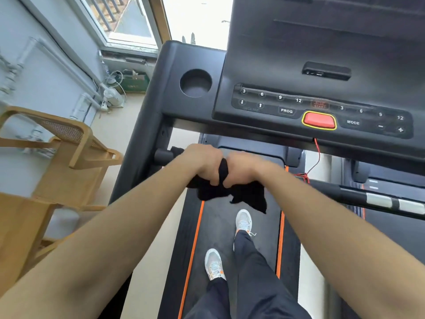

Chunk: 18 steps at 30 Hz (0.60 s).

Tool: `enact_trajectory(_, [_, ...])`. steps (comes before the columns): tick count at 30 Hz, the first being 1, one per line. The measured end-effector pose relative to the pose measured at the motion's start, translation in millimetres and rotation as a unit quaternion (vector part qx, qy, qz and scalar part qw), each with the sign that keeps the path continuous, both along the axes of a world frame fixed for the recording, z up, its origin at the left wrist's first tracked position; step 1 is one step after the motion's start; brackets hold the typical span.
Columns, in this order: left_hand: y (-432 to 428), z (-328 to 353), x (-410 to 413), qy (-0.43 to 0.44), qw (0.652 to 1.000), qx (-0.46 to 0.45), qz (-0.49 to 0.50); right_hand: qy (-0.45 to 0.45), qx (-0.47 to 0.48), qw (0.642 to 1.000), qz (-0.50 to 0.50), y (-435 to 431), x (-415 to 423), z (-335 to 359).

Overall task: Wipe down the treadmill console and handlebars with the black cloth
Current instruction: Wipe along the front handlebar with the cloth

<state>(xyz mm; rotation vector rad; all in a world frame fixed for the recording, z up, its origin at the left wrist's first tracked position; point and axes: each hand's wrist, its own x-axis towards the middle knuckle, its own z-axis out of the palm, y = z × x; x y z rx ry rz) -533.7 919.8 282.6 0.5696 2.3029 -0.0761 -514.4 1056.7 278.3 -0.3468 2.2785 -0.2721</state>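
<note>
The black cloth (pixel 243 195) hangs bunched between my two fists, below the console's front edge and above the belt. My left hand (pixel 202 163) grips its left part next to the stub of the left handlebar (pixel 163 155). My right hand (pixel 243 168) presses against the left one and grips the cloth's right part. The black treadmill console (pixel 276 65) fills the upper right, with a button strip and a red stop button (pixel 319 120). The right handlebar (pixel 372 198) with silver sensor plates runs out to the right.
A round cup holder (pixel 195 82) sits in the console's left wing. A red safety cord (pixel 315 160) dangles under the console. My feet in pale sneakers (pixel 244 221) stand on the orange-edged belt. A wooden chair (pixel 62 157) stands at the left, by a wall and window.
</note>
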Motion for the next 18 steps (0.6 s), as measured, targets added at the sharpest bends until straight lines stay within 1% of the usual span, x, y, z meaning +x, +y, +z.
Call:
enact_trajectory(1, [6, 5, -12, -0.1, 0.995, -0.006, 0.022, -0.091, -0.016, 0.996, -0.013, 7, -10, 6])
enact_trajectory(2, [12, 7, -20, -0.173, 0.984, -0.011, 0.039, -0.157, -0.025, 0.987, -0.033, 13, -17, 11])
enact_trajectory(3, [17, 8, -23, -0.213, 0.976, -0.017, 0.049, -0.192, -0.028, 0.98, -0.049, 19, -20, 14])
enact_trajectory(4, [20, 7, -23, -0.218, 0.975, -0.02, 0.049, -0.192, -0.024, 0.98, -0.053, 24, -19, 13])
enact_trajectory(5, [21, 6, -19, -0.195, 0.98, -0.012, 0.039, -0.168, -0.016, 0.985, -0.047, 27, -15, 11])
enact_trajectory(6, [20, 5, -11, -0.144, 0.989, 0.003, 0.025, -0.123, -0.007, 0.992, -0.038, 28, -9, 9])
enact_trajectory(7, [19, 3, -1, -0.065, 0.998, 0.016, 0.007, -0.053, 0.01, 0.998, -0.03, 28, 2, 7])
enact_trajectory(8, [18, -3, 10, 0.036, 0.999, 0.033, -0.008, 0.048, 0.036, 0.998, -0.024, 28, 17, 1])
enact_trajectory(9, [17, -10, 22, 0.142, 0.988, 0.056, -0.015, 0.183, 0.065, 0.981, -0.009, 31, 34, -8])
enact_trajectory(10, [18, -18, 35, 0.231, 0.97, 0.073, -0.017, 0.309, 0.09, 0.947, 0.012, 34, 52, -15])
enact_trajectory(11, [21, -26, 45, 0.298, 0.951, 0.082, -0.019, 0.407, 0.096, 0.908, 0.022, 39, 67, -24])
enact_trajectory(12, [25, -35, 55, 0.349, 0.932, 0.098, -0.017, 0.471, 0.092, 0.877, 0.021, 43, 77, -29])
enact_trajectory(13, [30, -40, 61, 0.381, 0.918, 0.111, -0.01, 0.493, 0.093, 0.865, 0.016, 47, 82, -31])
enact_trajectory(14, [36, -44, 64, 0.4, 0.909, 0.119, -0.007, 0.479, 0.091, 0.873, 0.016, 50, 80, -30])
enact_trajectory(15, [42, -43, 63, 0.395, 0.911, 0.121, -0.007, 0.424, 0.096, 0.9, 0.007, 54, 71, -25])
enact_trajectory(16, [47, -39, 60, 0.36, 0.926, 0.115, -0.01, 0.334, 0.107, 0.937, -0.006, 58, 60, -17])
enact_trajectory(17, [51, -31, 52, 0.301, 0.948, 0.1, -0.015, 0.22, 0.112, 0.969, -0.007, 63, 47, -9])
enact_trajectory(18, [54, -23, 42, 0.218, 0.973, 0.08, -0.021, 0.112, 0.098, 0.989, -0.004, 69, 32, -2])
